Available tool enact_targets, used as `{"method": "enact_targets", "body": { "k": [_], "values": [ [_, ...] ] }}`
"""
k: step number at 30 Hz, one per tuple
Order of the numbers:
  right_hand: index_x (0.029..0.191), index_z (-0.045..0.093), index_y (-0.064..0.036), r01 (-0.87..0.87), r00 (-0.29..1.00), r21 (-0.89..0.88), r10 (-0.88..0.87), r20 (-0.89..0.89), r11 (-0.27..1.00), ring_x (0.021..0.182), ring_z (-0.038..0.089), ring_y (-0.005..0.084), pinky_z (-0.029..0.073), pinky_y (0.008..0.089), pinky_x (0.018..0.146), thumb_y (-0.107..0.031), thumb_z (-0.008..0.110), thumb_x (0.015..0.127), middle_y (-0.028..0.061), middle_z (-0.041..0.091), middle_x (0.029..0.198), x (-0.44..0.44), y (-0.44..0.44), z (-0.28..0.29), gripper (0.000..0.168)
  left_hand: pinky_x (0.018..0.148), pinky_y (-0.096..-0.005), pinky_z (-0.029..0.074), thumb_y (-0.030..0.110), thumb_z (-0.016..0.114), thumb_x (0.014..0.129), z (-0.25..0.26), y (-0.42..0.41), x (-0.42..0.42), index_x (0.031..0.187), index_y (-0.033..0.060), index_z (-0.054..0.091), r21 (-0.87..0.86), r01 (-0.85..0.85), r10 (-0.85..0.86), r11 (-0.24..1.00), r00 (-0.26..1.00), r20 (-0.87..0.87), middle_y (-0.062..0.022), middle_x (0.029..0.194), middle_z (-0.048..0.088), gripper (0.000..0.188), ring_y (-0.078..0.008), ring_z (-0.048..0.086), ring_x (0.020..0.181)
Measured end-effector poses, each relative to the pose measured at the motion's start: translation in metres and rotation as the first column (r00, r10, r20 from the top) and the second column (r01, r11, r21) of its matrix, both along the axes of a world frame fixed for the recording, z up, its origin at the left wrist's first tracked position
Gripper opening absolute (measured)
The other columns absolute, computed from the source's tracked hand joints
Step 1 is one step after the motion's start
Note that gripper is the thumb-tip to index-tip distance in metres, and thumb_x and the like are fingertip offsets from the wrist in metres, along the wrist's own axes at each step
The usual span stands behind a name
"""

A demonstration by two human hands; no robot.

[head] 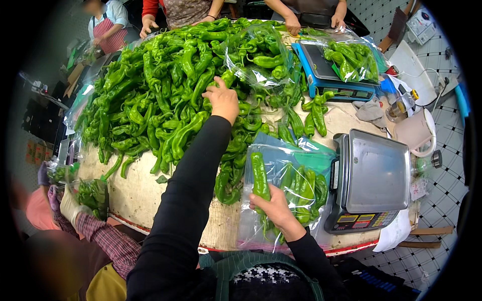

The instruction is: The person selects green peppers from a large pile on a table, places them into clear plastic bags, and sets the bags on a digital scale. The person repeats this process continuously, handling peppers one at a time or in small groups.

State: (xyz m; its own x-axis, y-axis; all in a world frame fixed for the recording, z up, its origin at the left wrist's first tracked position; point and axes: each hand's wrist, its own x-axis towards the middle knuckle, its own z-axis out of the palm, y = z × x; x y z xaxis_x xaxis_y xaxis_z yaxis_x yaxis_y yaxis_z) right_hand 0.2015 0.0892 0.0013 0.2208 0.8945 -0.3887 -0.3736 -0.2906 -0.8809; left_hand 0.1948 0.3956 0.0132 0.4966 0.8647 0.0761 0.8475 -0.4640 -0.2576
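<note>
My left hand [222, 99] reaches onto a big heap of long green peppers [180, 79], its fingertips bent against a pepper [227, 78]. Its thumb is hidden, so a grip cannot be told. My right hand [276, 210] is closed around an upright green pepper [259, 173] over a clear plastic bag [250, 225] lying flat near the table's front edge. Beside that hand, several peppers [307, 188] lie at the bag, with green and blue plastic around them. Whether the held pepper is inside the bag cannot be told.
A digital scale with a steel pan [378, 171] stands at the right. A blue scale [320, 67] bears bagged peppers [350, 60]. Another filled bag [260, 56] rests on the heap. A pink jug [416, 131] stands at the right edge. Co-workers' hands are across the table and at left.
</note>
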Motion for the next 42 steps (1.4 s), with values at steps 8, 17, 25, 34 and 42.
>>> {"method": "enact_targets", "body": {
  "k": [8,17,25,34,42],
  "values": [
    [0.101,0.058,0.003,0.021,0.999,0.027,-0.02,-0.03,0.999,0.07,0.061,0.0105,0.051,0.026,0.063,-0.019,0.071,0.087,0.0056,0.064,0.084,0.002,-0.006,0.004,0.029,0.082,-0.0407,0.053,0.04,0.078,0.074,0.01,0.005,-0.016,0.101,0.0056,0.072,-0.11,0.017,-0.004,0.994,0.993,0.115,-0.0167,0.137,0.044,0.045,-0.0315,0.06,0.106],
    [0.101,0.057,0.0,0.027,0.999,0.03,-0.026,-0.019,0.999,0.073,0.063,0.0141,0.052,0.0289,0.068,-0.013,0.071,0.085,0.0053,0.063,0.085,0.017,-0.014,0.011,0.025,0.082,-0.0305,0.046,0.03,0.066,0.09,0.074,0.021,-0.139,0.102,-0.0023,0.068,-0.525,0.614,0.142,0.589,0.562,0.815,-0.0052,0.099,0.066,0.034,-0.0157,0.06,0.092],
    [0.093,0.059,0.003,-0.19,0.785,0.181,0.039,0.618,0.965,0.072,0.058,0.0178,0.049,0.0332,0.07,-0.015,0.074,0.076,0.0061,0.062,0.082,0.038,0.012,0.082,0.028,0.069,-0.041,0.061,0.03,0.051,0.097,0.071,-0.041,-0.193,0.093,-0.0022,0.056,-0.459,0.885,0.684,0.079,0.286,0.67,-0.0116,0.091,0.056,0.033,-0.0407,0.065,0.099],
    [0.096,0.065,0.001,-0.752,0.118,-0.013,0.153,0.981,0.659,0.123,0.048,0.0386,0.036,0.0457,0.104,-0.024,0.07,0.067,0.0223,0.052,0.131,0.047,0.058,0.135,0.039,0.077,-0.0361,0.055,0.021,0.052,0.093,0.037,-0.124,-0.17,0.108,-0.0023,0.062,-0.223,0.945,0.761,-0.241,0.326,0.56,-0.0101,0.093,0.063,0.029,-0.0199,0.063,0.08],
    [0.097,0.067,0.0,-0.832,0.441,0.067,0.583,0.682,0.551,0.11,0.058,0.0323,0.045,0.0376,0.094,-0.026,0.076,0.07,0.0193,0.059,0.119,0.041,0.005,0.09,0.038,0.101,-0.0394,0.044,0.031,0.051,0.095,-0.034,-0.174,-0.184,0.118,-0.0081,0.058,-0.316,0.908,0.788,-0.273,0.4,0.469,-0.0208,0.127,0.057,0.046,-0.0301,0.055,0.119]
  ]
}}
